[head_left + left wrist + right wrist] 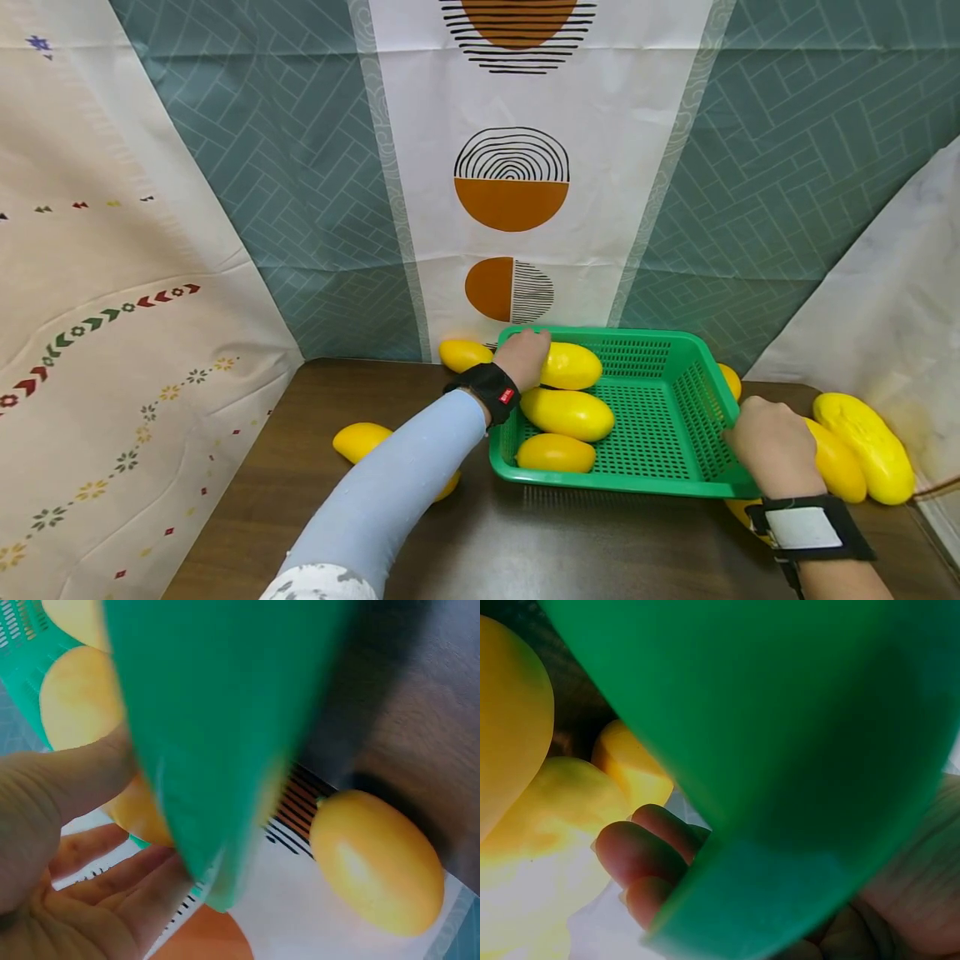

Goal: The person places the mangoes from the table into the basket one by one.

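Observation:
A green plastic basket (615, 485) lies between the two hands, with three yellow mangoes in its left half; the middle mango (567, 415) lies between the other two. At the left end my left hand (522, 358) grips the rim, thumb on one side and fingers on the other, as the left wrist view shows. My right hand (776, 446) holds the opposite end, its fingertips (641, 851) curled round the green wall. I cannot tell whether the basket touches the table. Both wrist views show the basket large and blurred, hiding parts of the hands.
One mango (463, 355) lies behind the left hand, and more yellow fruit (362, 440) is partly hidden by the left sleeve. Several yellow fruits, including a long one (866, 446), lie beside the right hand. Patterned cloths hang behind the brown table (570, 550).

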The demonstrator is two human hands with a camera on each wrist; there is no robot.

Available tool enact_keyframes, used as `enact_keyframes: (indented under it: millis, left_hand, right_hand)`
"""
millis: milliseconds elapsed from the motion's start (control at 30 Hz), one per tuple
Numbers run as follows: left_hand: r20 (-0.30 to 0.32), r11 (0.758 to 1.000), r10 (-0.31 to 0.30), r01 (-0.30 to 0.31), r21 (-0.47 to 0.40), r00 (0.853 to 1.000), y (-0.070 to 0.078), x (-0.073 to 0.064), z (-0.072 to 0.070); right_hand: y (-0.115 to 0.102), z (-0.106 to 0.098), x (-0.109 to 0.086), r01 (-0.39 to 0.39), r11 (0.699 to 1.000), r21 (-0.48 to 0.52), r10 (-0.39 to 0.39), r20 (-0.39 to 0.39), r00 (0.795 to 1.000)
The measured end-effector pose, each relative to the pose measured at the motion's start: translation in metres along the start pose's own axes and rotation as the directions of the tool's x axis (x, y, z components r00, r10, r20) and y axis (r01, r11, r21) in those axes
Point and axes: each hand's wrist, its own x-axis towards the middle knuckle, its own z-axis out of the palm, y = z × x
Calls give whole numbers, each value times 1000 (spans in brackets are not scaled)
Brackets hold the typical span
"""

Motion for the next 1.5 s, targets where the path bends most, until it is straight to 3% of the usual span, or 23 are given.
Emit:
enact_keyframes:
  millis: [133,333,633,833,967,1233,1500]
  left_hand:
    - [-40,1000,-21,20,-8,999,-5,1,5]
    - [-78,1000,5,-3,18,997,-6,-2,6]
    - [-72,999,40,-39,23,997,-8,-6,4]
    - [-28,992,61,-64,-109,998,-17,-2,0]
    - [-50,981,33,-42,-190,998,-25,-4,-9]
    - [-130,964,-21,-14,-267,991,-50,-25,-33]
    - [-141,955,-149,106,-277,979,-88,-60,-39]
  right_hand:
    - [-1,0,-1,2,1000,3,-2,1,1000]
    - [-1,1,-3,11,1000,11,-11,-7,1000]
    - [-1,2,-3,13,1000,6,-13,-7,1000]
    - [-1,1,-3,24,1000,11,-24,-12,1000]
    - [-1,1,-2,21,1000,13,-21,-6,1000]
    - [0,0,-3,30,999,12,-29,-21,999]
    - [1,1,-3,32,999,10,-32,-30,999]
